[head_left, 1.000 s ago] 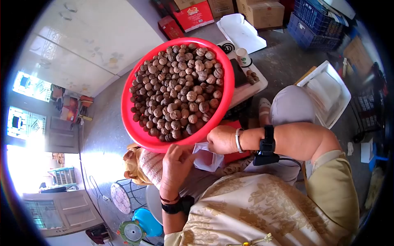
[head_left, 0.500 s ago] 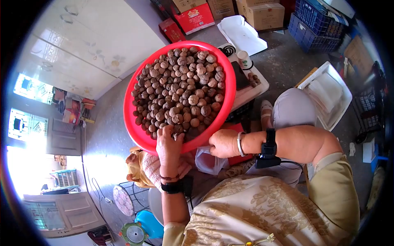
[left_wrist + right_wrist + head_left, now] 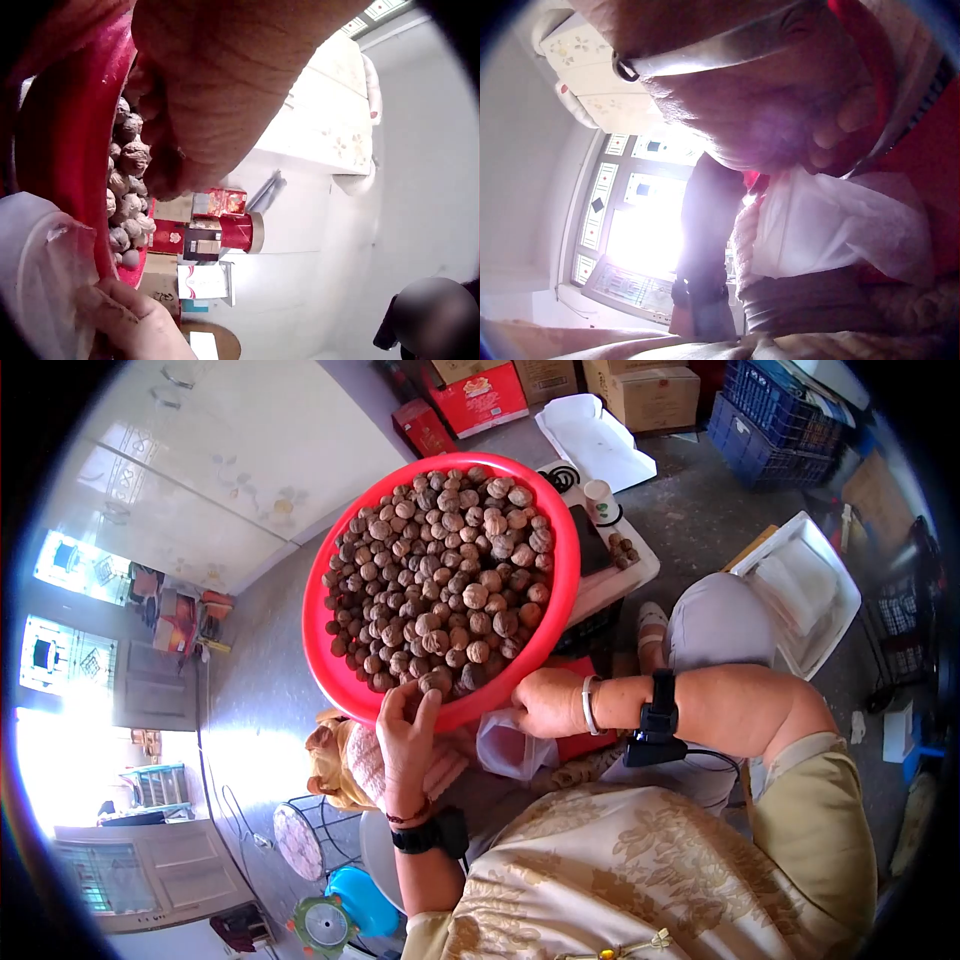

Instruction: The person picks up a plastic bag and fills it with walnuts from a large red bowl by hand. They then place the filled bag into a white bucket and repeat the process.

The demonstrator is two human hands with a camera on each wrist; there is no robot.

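A red basin (image 3: 318, 630) full of walnuts (image 3: 420, 575) fills the upper middle of the head view. At its near rim the left hand (image 3: 405, 745) has thumb and fingers round a walnut (image 3: 435, 682); in the left wrist view that hand (image 3: 217, 90) partly covers the walnuts (image 3: 135, 157). The right hand (image 3: 553, 702) pinches the edge of a translucent plastic bag (image 3: 513, 748), just below the basin rim. In the right wrist view the bag (image 3: 817, 225) hangs under the right hand (image 3: 757, 112), whose fingertips are partly hidden.
Right of the basin is a white stand (image 3: 635, 575) with a cup (image 3: 600, 502) and a few walnuts. Farther right lies a white foam tray (image 3: 835, 600). Boxes (image 3: 655, 398) and blue crates (image 3: 760, 450) stand behind. A stool (image 3: 298, 840) is at lower left.
The left hand has moved from beside the bag up to the walnuts, and its fingers have closed round one. The right hand still holds the bag, whose mouth hangs more visibly.
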